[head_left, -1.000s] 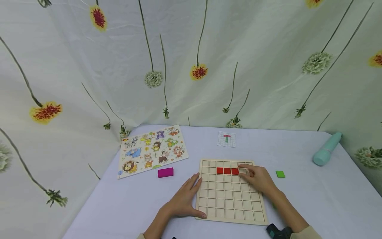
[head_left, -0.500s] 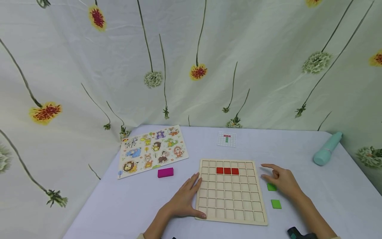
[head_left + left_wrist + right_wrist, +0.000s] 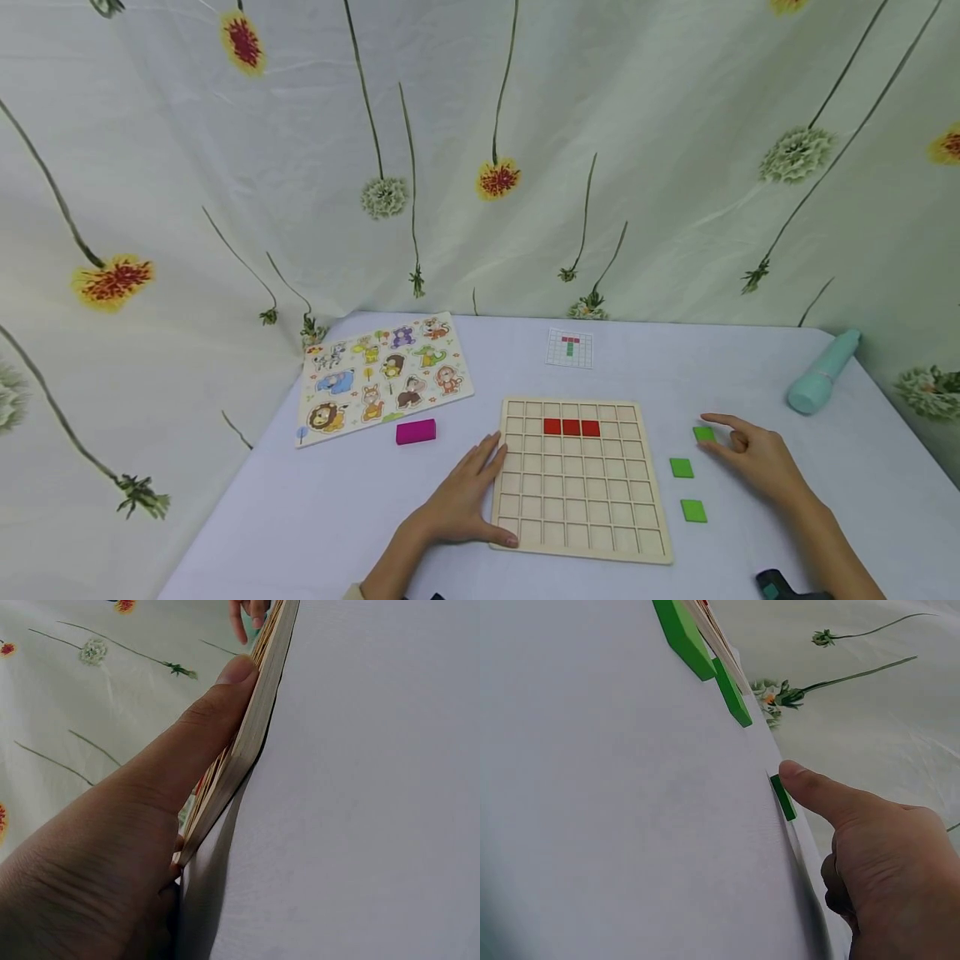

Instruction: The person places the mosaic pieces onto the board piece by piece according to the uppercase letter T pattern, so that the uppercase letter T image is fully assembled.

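Observation:
A wooden grid board [image 3: 585, 492] lies flat on the table, with three red square tiles [image 3: 572, 427] side by side in its second row. My left hand [image 3: 461, 500] rests against the board's left side, fingers along the edge and thumb on the near left corner; the left wrist view shows that thumb [image 3: 225, 690] on the rim. To the right of the board, my right hand [image 3: 761, 458] has thumb and index finger spread on either side of the farthest green tile [image 3: 704, 434]. Two more green tiles, a middle one [image 3: 681, 468] and a near one [image 3: 693, 511], lie closer to the board.
A card with a red-and-green T pattern [image 3: 570, 349] lies behind the board. At back left are an animal puzzle board [image 3: 386, 379] and a magenta block [image 3: 416, 432]. A turquoise bottle-like object [image 3: 822, 372] lies far right. A flowered cloth [image 3: 465, 250] hangs behind.
My right hand has moved from the board's upper right, beside the red tiles, rightward to the farthest green tile, uncovering the other green tiles. The left hand has stayed in place.

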`<move>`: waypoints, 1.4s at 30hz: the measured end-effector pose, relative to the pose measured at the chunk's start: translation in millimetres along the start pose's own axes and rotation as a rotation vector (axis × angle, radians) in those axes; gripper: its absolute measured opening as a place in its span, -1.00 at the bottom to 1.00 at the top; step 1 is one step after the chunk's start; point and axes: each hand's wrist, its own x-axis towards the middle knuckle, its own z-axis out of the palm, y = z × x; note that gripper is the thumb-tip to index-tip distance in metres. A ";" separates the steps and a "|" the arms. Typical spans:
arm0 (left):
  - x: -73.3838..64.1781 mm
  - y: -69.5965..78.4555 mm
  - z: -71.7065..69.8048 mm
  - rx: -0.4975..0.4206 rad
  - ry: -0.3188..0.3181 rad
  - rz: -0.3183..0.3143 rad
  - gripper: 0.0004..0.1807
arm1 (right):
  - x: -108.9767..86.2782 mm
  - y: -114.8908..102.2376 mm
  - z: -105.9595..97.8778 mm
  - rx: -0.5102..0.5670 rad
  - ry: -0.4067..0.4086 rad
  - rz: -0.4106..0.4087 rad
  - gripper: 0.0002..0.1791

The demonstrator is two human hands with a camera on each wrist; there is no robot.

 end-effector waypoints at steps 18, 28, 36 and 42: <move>0.7 -2.1 2.0 0.006 -0.004 -0.007 0.37 | 0.9 0.3 -2.7 -0.010 -0.069 0.019 -0.56; 0.8 -1.5 1.5 -0.008 -0.011 -0.012 0.37 | -1.9 0.3 -7.3 0.010 -0.056 0.034 -0.69; 0.7 -0.7 1.3 -0.028 0.003 0.000 0.36 | -2.8 -2.5 -8.6 0.021 -0.028 0.018 -0.71; 0.2 -0.4 0.7 -0.018 0.002 -0.001 0.36 | 0.4 -12.1 -8.8 0.032 -0.016 0.005 -0.70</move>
